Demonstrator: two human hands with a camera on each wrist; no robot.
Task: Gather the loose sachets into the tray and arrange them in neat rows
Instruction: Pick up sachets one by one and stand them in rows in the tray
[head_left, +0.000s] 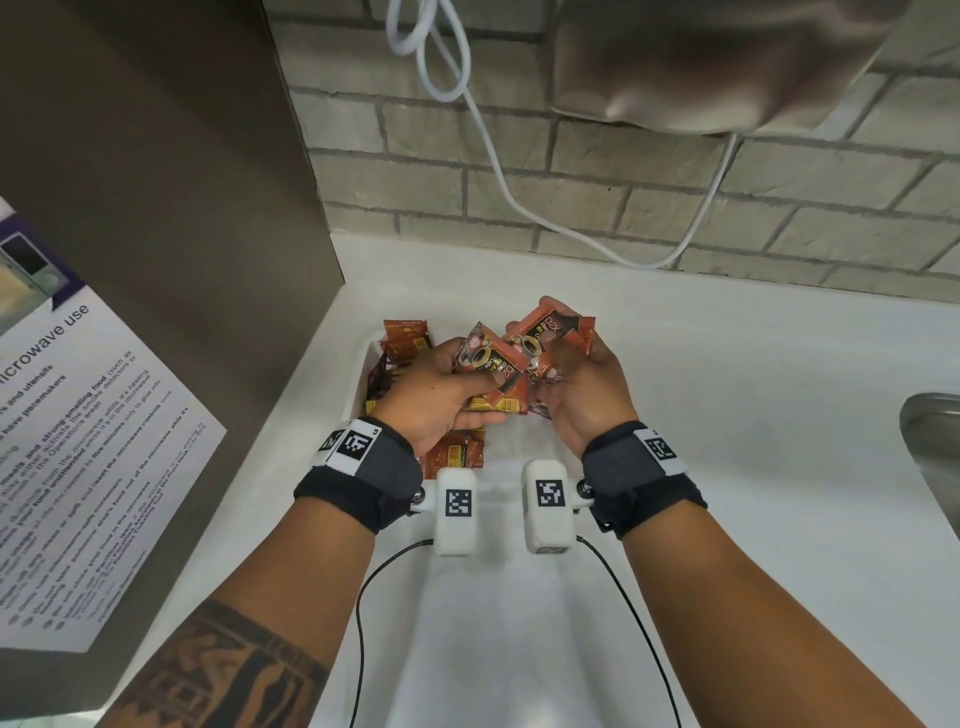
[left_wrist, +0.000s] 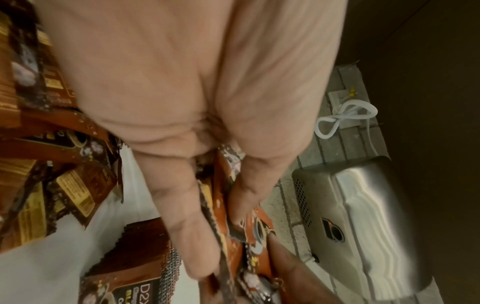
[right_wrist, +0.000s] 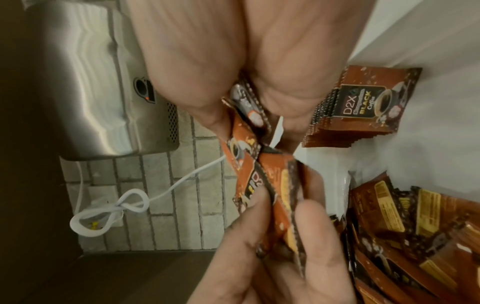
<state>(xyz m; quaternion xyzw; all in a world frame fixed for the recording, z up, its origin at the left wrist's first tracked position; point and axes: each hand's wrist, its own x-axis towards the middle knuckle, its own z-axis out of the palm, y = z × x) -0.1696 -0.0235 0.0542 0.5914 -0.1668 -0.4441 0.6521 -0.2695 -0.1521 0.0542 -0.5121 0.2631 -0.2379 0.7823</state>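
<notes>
A fan of orange-and-brown coffee sachets (head_left: 519, 358) sits lifted above a white tray (head_left: 363, 374) at the back of a white counter (head_left: 727, 415), shared between two hands. The left hand (head_left: 441, 395) curls its fingers around one end of the bundle, thumb pressed on top; the right hand (head_left: 582, 384) pinches the other end, with one sachet poking up past its fingertips (head_left: 545, 302). Below them, more sachets (head_left: 452, 452) lie jumbled in the tray, some face down, while the right wrist view shows a squared-off stack (right_wrist: 363, 115) already standing in a corner of it. A brick wall (head_left: 675, 208), a looped white cable (head_left: 431, 47) and a steel dispenser (head_left: 727, 62) frame the scene; a printed microwave notice (head_left: 78, 441) hangs at left, and a sink edge (head_left: 935, 441) shows at right.

The bundle looks uneven, its edges splayed at different angles, so the sorting appears to be midway. The likely trouble from here: the slick wrappers could slide against one another if either hand eases off, spilling sachets onto the counter or back into the heap. Setting the bundle down carelessly could also knock over the finished stack nearby.
</notes>
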